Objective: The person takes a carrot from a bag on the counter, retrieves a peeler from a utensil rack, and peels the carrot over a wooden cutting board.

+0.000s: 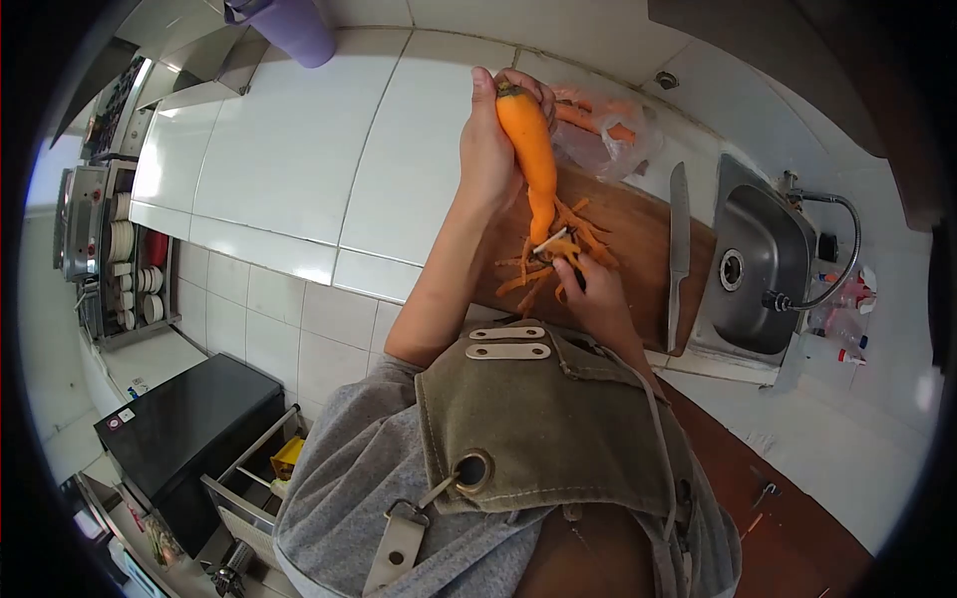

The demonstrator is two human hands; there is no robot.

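Bright, even orange on the carrot [528, 140], darkening to brown-green at the stem end. Same orange in the peelings [573, 234] — thin curled strips against the warm reddish brown of the cutting board [648, 214]. Pale silvery glint on the peeler [550, 242]. Steel grey for the knife [679, 239] and the sink [763, 229], black for the hose [849, 239]. Glossy white across the tiled desk [299, 149], ruled into a grid by thin grey joints. Clear plastic bag [608, 135], tinted orange from within. Olive-green canvas on the apron [558, 429] — beige tabs, brass eyelet. Heathered grey on the shirt [339, 488]. Purple cup [294, 30]; matt black box [189, 429].
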